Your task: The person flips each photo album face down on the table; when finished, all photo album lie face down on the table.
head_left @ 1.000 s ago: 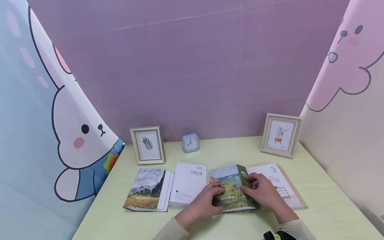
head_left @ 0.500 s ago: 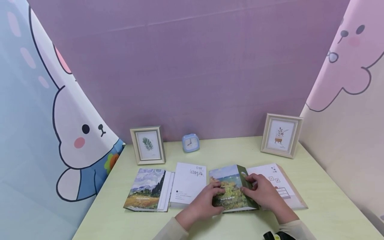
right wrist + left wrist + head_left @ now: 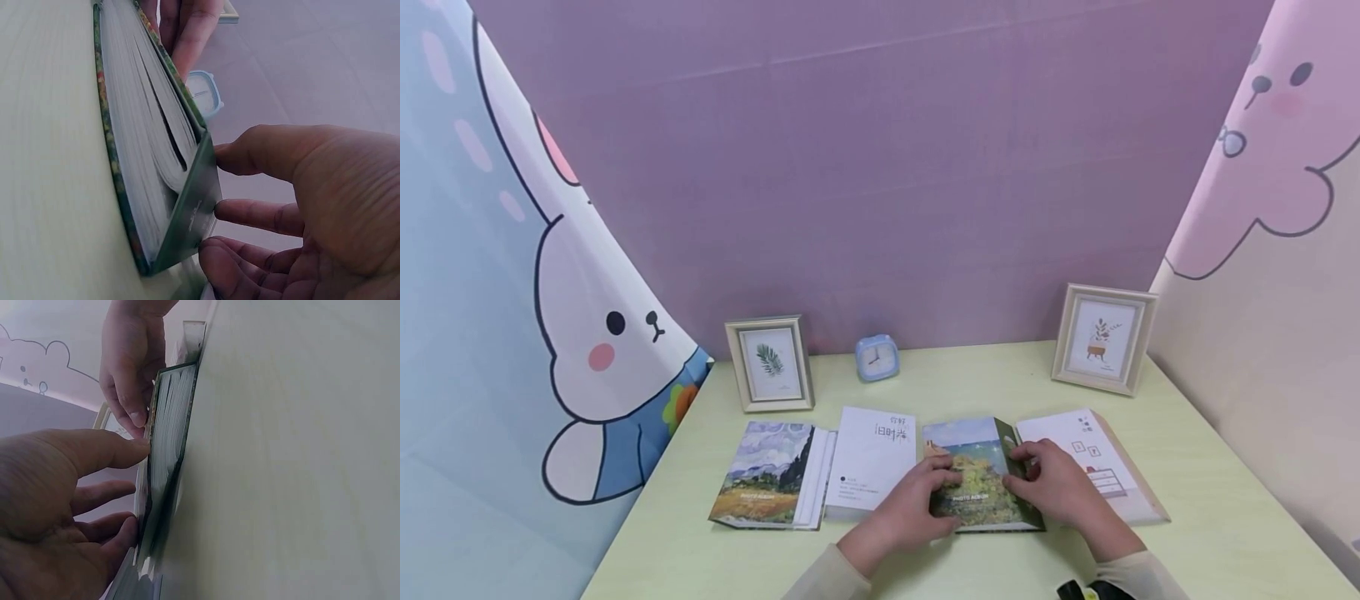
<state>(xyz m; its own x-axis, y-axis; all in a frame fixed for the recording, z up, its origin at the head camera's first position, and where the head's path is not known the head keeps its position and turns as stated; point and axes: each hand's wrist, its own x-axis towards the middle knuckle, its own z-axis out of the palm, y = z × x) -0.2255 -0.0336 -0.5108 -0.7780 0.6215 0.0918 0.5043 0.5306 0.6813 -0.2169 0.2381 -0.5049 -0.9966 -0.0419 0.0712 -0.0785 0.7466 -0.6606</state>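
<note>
Lower centre of the head view: the photo album (image 3: 973, 479) lies on the surface (image 3: 977, 571), between the white book (image 3: 871, 458) and the line-drawing book (image 3: 1112, 458). Your left hand (image 3: 917, 502) rests loosely spread on its cover; your right hand (image 3: 1060, 485) touches the spine side, fingers extended, no grip. Risk: push unevenly from the right and the album probably skews into the white book.

Left wrist view, centre-left: you get the page block (image 3: 173, 412) edge-on, barely visible from the head; your left thumb meets the cover edge.

Right wrist view, centre: spine (image 3: 195, 200) leans, and a gap splits the pages beside it, missed by the head view. Pressing there could crease them.
</note>
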